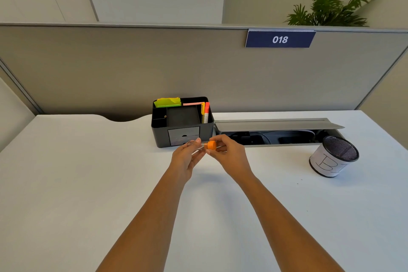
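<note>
Both hands were raised over the desk (88, 172), meeting at the middle. Left hand (187, 157) gripped a thin clear tube (198, 149), fingers curled round its body. Right hand (227, 152) pinched the orange cap (211, 145) between thumb and fingertips. So both were closed on the same item and neither was free.

Key relation: the tube's long axis ran hand to hand, roughly left-right, with the cap end toward the right hand and a bit higher. The cap sat right in the gap between the two hands, touching the right fingertips. What was at the left end of the tube was too small to tell, maybe a wire loop.

Judgement: the cap was likely being pulled or twisted, so the move would go along that axis, with the right hand drawing away rightward while the left held the body steady.

A black organizer (161, 137) stood just beyond the hands, closer to the left one. A mesh cup (333, 161) sat well off to the right of the right hand, so that hand was the nearer one for any drop there.
</note>
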The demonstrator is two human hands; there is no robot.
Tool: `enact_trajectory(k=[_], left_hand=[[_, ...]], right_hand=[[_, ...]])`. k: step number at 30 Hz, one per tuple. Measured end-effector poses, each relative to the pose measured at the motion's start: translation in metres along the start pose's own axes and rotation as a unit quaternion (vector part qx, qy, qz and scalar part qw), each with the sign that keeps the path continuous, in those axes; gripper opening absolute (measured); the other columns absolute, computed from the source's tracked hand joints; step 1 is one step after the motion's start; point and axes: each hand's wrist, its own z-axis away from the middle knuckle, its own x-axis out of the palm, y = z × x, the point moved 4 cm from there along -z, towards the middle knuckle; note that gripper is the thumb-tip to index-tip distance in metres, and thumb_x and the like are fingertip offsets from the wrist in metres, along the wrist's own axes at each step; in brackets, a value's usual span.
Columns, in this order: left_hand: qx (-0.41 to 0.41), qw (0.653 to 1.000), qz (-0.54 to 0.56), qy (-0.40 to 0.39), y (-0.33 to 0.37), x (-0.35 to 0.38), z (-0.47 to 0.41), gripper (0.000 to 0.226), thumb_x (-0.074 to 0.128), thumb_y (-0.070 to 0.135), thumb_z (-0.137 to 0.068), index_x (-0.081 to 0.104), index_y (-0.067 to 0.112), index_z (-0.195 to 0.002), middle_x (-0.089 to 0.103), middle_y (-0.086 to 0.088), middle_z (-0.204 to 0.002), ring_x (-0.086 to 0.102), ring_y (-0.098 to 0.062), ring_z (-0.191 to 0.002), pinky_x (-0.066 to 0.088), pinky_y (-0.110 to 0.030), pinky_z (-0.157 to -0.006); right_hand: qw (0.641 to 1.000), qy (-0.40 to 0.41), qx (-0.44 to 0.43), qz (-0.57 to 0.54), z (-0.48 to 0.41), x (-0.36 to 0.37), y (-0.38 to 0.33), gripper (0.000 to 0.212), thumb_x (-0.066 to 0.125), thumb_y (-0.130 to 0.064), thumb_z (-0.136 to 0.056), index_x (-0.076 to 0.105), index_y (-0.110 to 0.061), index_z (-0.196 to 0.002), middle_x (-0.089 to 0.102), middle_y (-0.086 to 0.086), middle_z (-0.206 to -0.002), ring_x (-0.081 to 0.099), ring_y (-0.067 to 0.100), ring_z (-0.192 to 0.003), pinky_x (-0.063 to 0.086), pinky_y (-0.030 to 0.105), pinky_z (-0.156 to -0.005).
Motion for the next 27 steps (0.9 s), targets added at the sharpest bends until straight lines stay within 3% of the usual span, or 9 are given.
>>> enact_trajectory(k=[6, 9, 13, 16, 20, 23, 27], left_hand=[[-0.01, 0.999, 0.021, -0.035, -0.002, -0.002, 0.002, 0.038, 0.062, 0.016, -0.087, 0.057, 0.004, -0.122, 0.064, -0.016, -0.115, 0.064, -0.024, -0.098, 0.051, -0.029, -0.085], [-0.034, 0.997, 0.018, -0.07, -0.002, 0.001, 0.004, 0.037, 0.066, 0.015, -0.084, 0.059, 0.002, -0.118, 0.066, -0.017, -0.115, 0.068, -0.023, -0.092, 0.059, -0.027, -0.076], [-0.04, 0.995, -0.034, -0.082, -0.003, 0.004, 0.005, 0.027, 0.069, 0.017, -0.082, 0.062, 0.004, -0.105, 0.066, -0.015, -0.105, 0.067, -0.023, -0.084, 0.057, -0.028, -0.073], [-0.024, 0.995, -0.057, -0.082, -0.004, 0.003, 0.003, 0.038, 0.069, 0.02, -0.082, 0.062, 0.002, -0.115, 0.067, -0.015, -0.107, 0.066, -0.021, -0.089, 0.055, -0.028, -0.081], [-0.017, 0.994, -0.053, -0.091, -0.002, 0.007, 0.005, 0.04, 0.063, 0.023, -0.086, 0.06, 0.002, -0.12, 0.067, -0.016, -0.117, 0.068, -0.022, -0.09, 0.058, -0.022, -0.065], [-0.01, 0.994, -0.065, -0.088, -0.001, 0.009, 0.006, 0.038, 0.06, 0.023, -0.088, 0.061, 0.002, -0.12, 0.067, -0.016, -0.116, 0.067, -0.023, -0.09, 0.054, -0.026, -0.077], [-0.002, 0.993, -0.078, -0.089, 0.0, 0.009, 0.005, 0.037, 0.058, 0.023, -0.089, 0.063, 0.001, -0.118, 0.068, -0.015, -0.111, 0.068, -0.023, -0.086, 0.054, -0.028, -0.079]], right_hand=[[0.999, 0.03, 0.013, -0.034, 0.003, -0.002, 0.003, 0.04, 0.065, -0.026, -0.083, 0.056, -0.013, -0.121, 0.067, 0.007, -0.113, 0.06, 0.014, -0.096, 0.044, 0.02, -0.085], [0.994, 0.081, 0.015, -0.068, 0.004, -0.005, 0.005, 0.04, 0.061, -0.026, -0.086, 0.051, -0.013, -0.122, 0.069, 0.008, -0.108, 0.062, 0.013, -0.09, 0.046, 0.019, -0.081], [0.997, 0.053, 0.014, -0.057, 0.002, -0.003, 0.003, 0.037, 0.056, -0.028, -0.09, 0.05, -0.016, -0.125, 0.062, 0.008, -0.122, 0.06, 0.021, -0.109, 0.043, 0.02, -0.086], [0.999, -0.03, -0.014, -0.013, 0.002, 0.004, 0.002, 0.062, 0.062, -0.035, -0.084, 0.035, -0.022, -0.138, 0.042, 0.004, -0.142, 0.044, 0.02, -0.127, 0.035, 0.025, -0.096], [0.994, -0.055, -0.04, 0.083, 0.004, 0.008, 0.001, 0.092, 0.073, -0.039, -0.072, 0.017, -0.025, -0.144, 0.024, 0.001, -0.153, 0.029, 0.02, -0.138, 0.03, 0.034, -0.109], [0.994, -0.021, -0.048, 0.096, 0.003, 0.005, -0.003, 0.087, 0.073, -0.037, -0.074, 0.023, -0.023, -0.143, 0.032, 0.003, -0.149, 0.035, 0.021, -0.135, 0.034, 0.034, -0.107], [0.991, -0.005, -0.056, 0.122, 0.004, -0.001, -0.008, 0.085, 0.074, -0.041, -0.071, 0.03, -0.019, -0.141, 0.04, 0.004, -0.144, 0.04, 0.022, -0.131, 0.035, 0.034, -0.106]])
